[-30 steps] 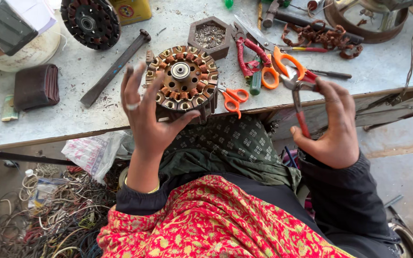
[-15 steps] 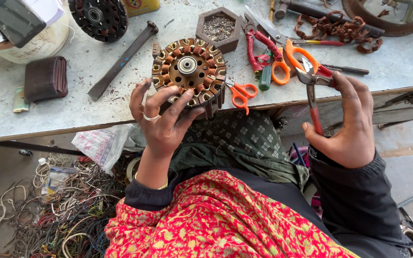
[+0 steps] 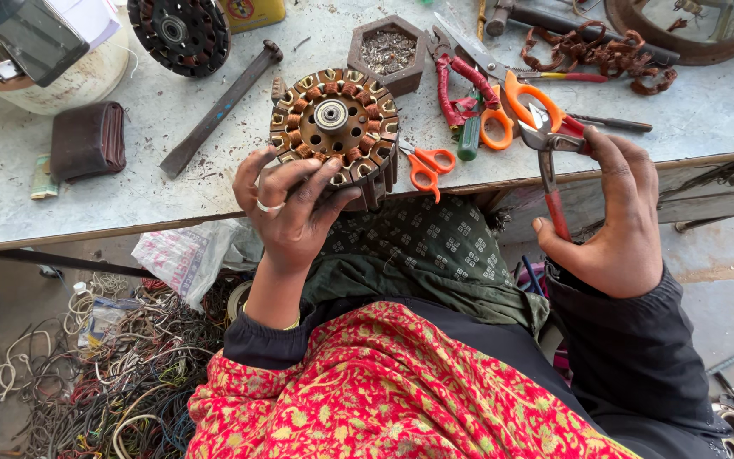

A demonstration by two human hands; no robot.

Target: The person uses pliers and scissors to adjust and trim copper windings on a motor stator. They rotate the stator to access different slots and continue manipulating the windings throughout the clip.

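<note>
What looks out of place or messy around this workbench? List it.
Under the bench, at left, a loose tangle of wires sprawls over the floor beside a crumpled plastic bag. On the bench, rusty wire scraps lie heaped among the tools. The left hand holds the wound motor stator tilted over the bench edge, and the right hand holds pliers.
</note>
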